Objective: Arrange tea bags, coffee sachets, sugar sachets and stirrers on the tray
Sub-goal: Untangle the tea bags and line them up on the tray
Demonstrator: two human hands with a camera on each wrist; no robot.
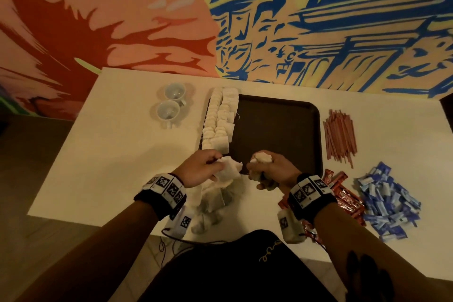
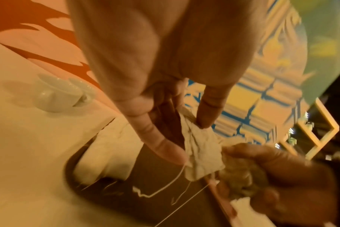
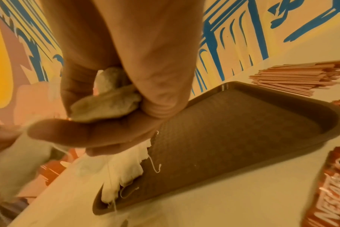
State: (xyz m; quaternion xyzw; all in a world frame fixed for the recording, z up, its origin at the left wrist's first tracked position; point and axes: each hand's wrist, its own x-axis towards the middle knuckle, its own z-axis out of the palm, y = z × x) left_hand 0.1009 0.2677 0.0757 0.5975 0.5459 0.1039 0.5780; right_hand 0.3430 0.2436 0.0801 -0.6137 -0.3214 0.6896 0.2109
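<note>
Your left hand (image 1: 199, 168) sits just above the near edge of the dark tray (image 1: 277, 130), thumb and fingers pinching a crumpled tea bag (image 1: 229, 170); from the left wrist view the tea bag hangs between your fingertips (image 2: 205, 121) with its string trailing down toward the tray floor. Your right hand (image 1: 272, 170) is close beside it, curled around a wad of tea bags (image 1: 263, 157), and the right wrist view shows that wad squeezed between your thumb and curled fingers. Below and between your wrists a loose heap of tea bags (image 1: 215, 201) lies on the white table (image 1: 117, 154). Two overlapping rows of tea bags (image 1: 220, 120) run along the tray's left side, from its far edge to near your left hand. Right of the tray, the stirrers (image 1: 339, 138) lie in a bundle on the table, with the red coffee sachets (image 1: 345, 198) near your right wrist and the blue sugar sachets (image 1: 389, 203) piled further right. Two white cups (image 1: 171, 104) stand left of the tray.
</note>
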